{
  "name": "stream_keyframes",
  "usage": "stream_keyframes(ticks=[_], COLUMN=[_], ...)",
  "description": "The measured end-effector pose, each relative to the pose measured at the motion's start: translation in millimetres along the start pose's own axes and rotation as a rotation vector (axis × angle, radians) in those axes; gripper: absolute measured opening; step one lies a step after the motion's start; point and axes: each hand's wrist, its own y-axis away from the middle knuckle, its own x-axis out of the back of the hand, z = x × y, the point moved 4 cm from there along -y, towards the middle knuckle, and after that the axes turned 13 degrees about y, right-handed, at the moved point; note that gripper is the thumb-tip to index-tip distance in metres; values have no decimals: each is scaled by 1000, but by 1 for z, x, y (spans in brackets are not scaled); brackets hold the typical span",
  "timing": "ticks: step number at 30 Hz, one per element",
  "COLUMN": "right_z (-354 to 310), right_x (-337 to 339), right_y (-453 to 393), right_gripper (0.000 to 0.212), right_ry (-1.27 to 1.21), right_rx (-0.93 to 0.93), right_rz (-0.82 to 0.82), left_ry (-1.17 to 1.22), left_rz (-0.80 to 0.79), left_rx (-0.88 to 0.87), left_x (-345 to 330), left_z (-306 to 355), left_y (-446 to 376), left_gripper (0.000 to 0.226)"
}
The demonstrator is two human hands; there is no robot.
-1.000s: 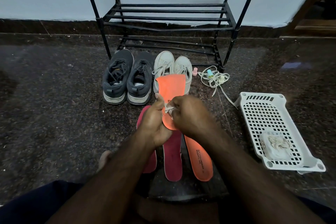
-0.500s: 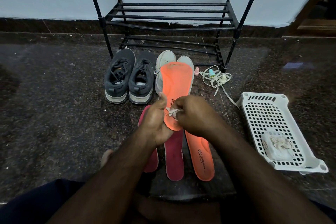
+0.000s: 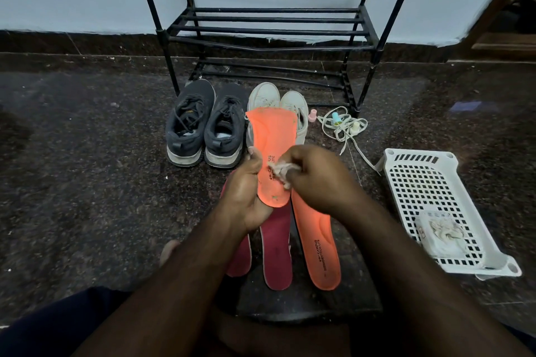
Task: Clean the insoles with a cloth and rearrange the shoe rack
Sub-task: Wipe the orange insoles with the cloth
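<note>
Insole of orange foam (image 3: 272, 151), printed with a dark logo near its heel, is held upright at the centre of the frame, above the floor and in front of the pale sneakers (image 3: 278, 107). Left hand (image 3: 246, 191) grips its heel end, thumb along the left edge; right hand (image 3: 313, 174) pinches a small crumpled off-white cloth (image 3: 280, 172) against the printed face. Specks of dirt show near the toe and at the heel, so the wipe is best carried in long strokes from heel to toe, with the left hand bracing the foam from behind so that it does not fold; the cloth should be turned to a fresh side once soiled.

Three more insoles lie on the dark speckled floor (image 3: 87, 182) below the hands: a second orange one (image 3: 319, 243) at right and two dark red ones (image 3: 275, 252), partly hidden by the left forearm.

White perforated plastic basket (image 3: 420, 182), at the right of the frame, holds a pale packet with crumpled cloth-like material on it (image 3: 441, 232); its other end is bare. Black metal shoe rack (image 3: 269, 29), at upper centre, carries no shoes on its visible bars; a pair of dark grey sneakers (image 3: 206, 124) stands on the floor before it, left of the pale pair.
</note>
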Motion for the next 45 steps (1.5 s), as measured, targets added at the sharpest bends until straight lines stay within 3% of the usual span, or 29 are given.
stream_keyframes(ticks=[3,7,11,15,19,24,27,30,34,37,42,45], right_z=[7,1,-12,-9,-9,-10,0,-2,-11,-5,-4,-14], right_x=[16,16,3,-2,-12,-15,-3,-5,-23,-17,-10,-19], right_y=[-2,3,2,3,2,3,2,0,4,4,1,4], right_gripper=[22,23,24,34,20,17,13,13,15,10,10,12], right_ry=[-205,69,111,201,237,221,-5,62,208,117,-69,123], right_rx=[-47,45,158,103,73,70,-36,-58,-7,15,-105,-46], right_rz=[122,225,202,269,196,-30,90,225,36,-83,172,55], left_ry=[62,62,90,12,-54,-68,-19,10,-21,-56,-1,4], left_rz=[-42,-64,-35,-11,-19,13,-10,-48,-30,-39,-21,-3], left_rx=[-28,2,14,45,81,68,75,98,75,75,89,74], left_x=[-4,-6,6,9,8,13,10,9,11,8,10,13], left_z=[1,0,2,-4,-5,-4,-3,-5,-2,2,0,-1], left_y=[1,3,-6,-5,-2,-8,-6,-4,-4,-3,-4,-4], left_gripper=[78,82,80,66,44,58,54,52,61,57,54,52])
